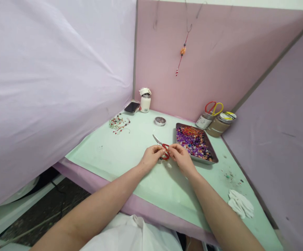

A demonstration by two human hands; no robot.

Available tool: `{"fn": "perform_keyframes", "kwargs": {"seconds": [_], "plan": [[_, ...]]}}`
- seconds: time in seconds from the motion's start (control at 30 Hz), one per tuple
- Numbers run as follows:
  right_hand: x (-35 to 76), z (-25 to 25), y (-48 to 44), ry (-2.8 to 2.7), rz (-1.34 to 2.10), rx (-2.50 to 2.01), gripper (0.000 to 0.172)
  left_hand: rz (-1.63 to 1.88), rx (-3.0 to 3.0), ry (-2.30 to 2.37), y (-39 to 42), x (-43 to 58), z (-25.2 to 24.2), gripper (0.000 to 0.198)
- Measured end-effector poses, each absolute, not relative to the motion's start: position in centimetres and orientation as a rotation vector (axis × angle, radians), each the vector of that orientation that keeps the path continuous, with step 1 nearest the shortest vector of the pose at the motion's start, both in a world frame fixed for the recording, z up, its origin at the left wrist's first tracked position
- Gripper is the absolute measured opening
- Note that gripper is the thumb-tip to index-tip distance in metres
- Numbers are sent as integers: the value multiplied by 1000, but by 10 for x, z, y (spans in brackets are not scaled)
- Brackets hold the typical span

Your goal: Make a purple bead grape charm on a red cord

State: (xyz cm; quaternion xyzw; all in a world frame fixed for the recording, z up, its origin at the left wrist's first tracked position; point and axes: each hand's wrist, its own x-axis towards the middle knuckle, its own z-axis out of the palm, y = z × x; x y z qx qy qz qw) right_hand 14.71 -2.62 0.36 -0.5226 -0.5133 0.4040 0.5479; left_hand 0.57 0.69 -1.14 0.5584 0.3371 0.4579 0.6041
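Note:
My left hand (151,157) and my right hand (180,156) meet over the pale green table mat (130,153), fingers pinched close together. Between them lies a small pair of red-handled scissors (162,145), blades pointing up and left. Both hands pinch something small and dark at the scissors' handles; I cannot make it out. Just right of my right hand stands a metal tray (214,157) full of purple, red and orange beads with a coil of red cord.
A small round tin (160,120), a white bottle (145,101) and a phone (132,107) stand at the back. Beaded strings (118,124) lie left. Two jars (214,122), one holding scissors, sit by the right wall. White cloth pieces (240,204) lie near right. A beaded tassel (183,51) hangs on the wall.

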Motion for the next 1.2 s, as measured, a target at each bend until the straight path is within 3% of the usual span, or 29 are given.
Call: {"fn": "perform_keyframes", "kwargs": {"seconds": [0.2, 0.37, 0.57, 0.87, 1.2], "plan": [[140, 10, -36, -1622, 343, -1220, 11, 1052, 1606, 906, 3, 4, -12, 15], [132, 13, -40, -1784, 176, -1151, 8, 1028, 1911, 927, 2, 1, -13, 28], [130, 12, -38, -1899, 27, -1174, 8, 1030, 1995, 929, 2, 1, -15, 28], [132, 7, -37, -1817, 93, -1157, 9, 1020, 1890, 1042, 3, 2, -15, 16], [136, 10, -35, -1618, 288, -1289, 10, 1031, 1448, 940, 6, 4, -11, 17]]}}
